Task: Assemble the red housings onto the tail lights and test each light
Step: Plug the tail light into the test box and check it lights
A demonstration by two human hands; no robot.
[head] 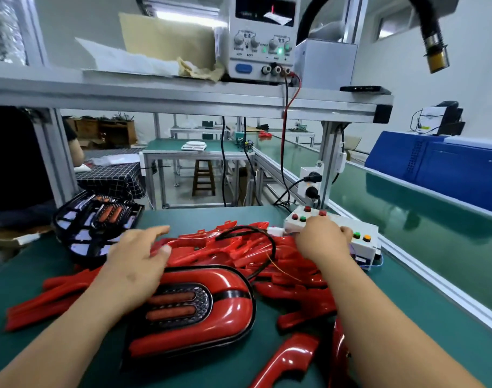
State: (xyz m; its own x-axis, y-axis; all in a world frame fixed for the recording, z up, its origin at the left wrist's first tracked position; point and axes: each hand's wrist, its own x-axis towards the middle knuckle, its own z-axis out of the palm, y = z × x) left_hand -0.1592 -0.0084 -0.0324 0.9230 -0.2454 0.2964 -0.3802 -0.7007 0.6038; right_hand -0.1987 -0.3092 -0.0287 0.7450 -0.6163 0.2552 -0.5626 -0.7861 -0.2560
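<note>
Left hand (135, 259) lies flat, fingers released, on the housed tail light (200, 309) near centre; I judge it steadies the light for testing. Right hand (323, 242) is on the button box (365, 239), far right; its fingers are hidden, so I cannot tell the grip. Loose red housings (239, 247) are heaped behind. Green table (395, 289); power supply (263, 37) on the shelf above.

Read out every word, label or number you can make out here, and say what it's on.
"电流": power supply, over the left knobs.
"OUTPUT": same panel, beside the green lamp.
"GND": above its terminals.
Too blurred to read: its display digits, the other knob labels, the marks on the blue case.
</note>
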